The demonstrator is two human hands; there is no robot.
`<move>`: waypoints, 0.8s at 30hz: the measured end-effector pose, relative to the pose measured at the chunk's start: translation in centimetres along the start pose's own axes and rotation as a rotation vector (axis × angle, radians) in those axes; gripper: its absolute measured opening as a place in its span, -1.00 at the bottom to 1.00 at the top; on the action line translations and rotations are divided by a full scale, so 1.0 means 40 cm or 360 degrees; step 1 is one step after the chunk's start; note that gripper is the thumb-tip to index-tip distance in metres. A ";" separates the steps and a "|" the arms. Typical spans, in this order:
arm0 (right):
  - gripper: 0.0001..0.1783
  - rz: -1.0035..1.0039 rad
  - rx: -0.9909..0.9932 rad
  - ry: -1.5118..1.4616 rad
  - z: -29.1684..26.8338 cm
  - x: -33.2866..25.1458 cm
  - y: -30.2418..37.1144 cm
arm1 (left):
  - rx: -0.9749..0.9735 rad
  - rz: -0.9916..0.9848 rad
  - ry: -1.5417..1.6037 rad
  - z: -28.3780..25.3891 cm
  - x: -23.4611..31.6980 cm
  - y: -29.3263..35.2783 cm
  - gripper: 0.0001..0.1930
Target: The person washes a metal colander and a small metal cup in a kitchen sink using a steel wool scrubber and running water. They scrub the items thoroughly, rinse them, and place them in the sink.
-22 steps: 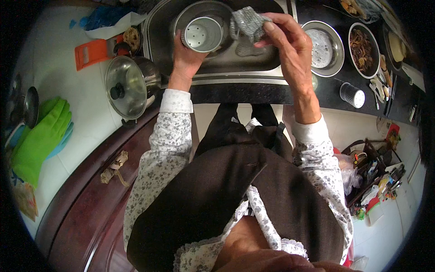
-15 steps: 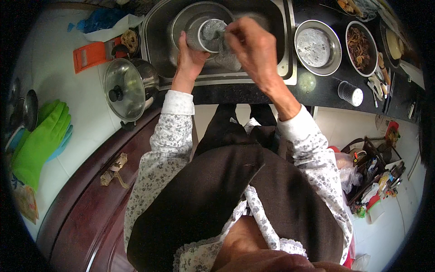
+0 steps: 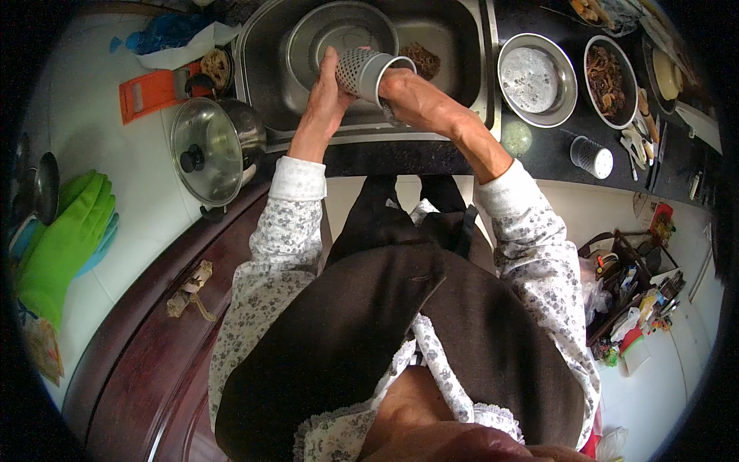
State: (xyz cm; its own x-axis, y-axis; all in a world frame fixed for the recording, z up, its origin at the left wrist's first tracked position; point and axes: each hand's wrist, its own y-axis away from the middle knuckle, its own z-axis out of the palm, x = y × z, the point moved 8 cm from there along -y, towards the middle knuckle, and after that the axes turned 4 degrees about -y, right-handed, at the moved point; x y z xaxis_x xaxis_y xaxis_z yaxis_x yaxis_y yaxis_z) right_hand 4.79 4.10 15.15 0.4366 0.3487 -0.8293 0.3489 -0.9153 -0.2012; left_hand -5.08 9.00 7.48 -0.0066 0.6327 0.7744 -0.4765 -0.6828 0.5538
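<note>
Nearest: dark apron over a floral-sleeved top, both forearms reaching up to the sink. L hand is wrapped round a perforated metal cup, thumb up its side, fingers closed on the wall, holding it tipped on its side over the sink w/ the open mouth facing right. R hand sits at the cup's mouth, fingers curled in against the rim (can't tell if they go inside or hold anything, fingertips hidden by the cup). Under the cup, inside the sink, a big steel bowl, and just right of it a brown scrubber on the sink floor. Left of the sink on the white counter: a lidded steel pot w/ black knob, an orange slicer beyond it, green gloves at the far left edge. Right of the sink on the dark counter: a round steel pan, then a bowl of brown food, and nearer the counter edge a second perforated cup lying on its side.
</note>
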 end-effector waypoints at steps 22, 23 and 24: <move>-0.69 0.0347 0.0309 -0.0452 -0.029 0.035 0.014 | 0.0040 0.0203 -0.0157 0.018 0.016 0.013 -0.35; -0.68 0.0491 0.0335 -0.0693 -0.025 0.049 0.022 | 0.0045 0.0229 -0.0177 0.021 0.025 0.016 -0.35; -0.67 0.0632 0.0359 -0.0934 -0.023 0.054 0.030 | 0.0034 0.0232 -0.0171 0.023 0.030 0.016 -0.35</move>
State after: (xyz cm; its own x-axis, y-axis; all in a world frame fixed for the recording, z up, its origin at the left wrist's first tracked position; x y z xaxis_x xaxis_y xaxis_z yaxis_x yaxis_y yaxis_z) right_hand 6.90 3.94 13.59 -0.0424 -0.1244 -0.9913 0.0506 -0.9912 0.1223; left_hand -4.60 8.97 9.03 0.0205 0.4846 0.8745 -0.4584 -0.7728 0.4390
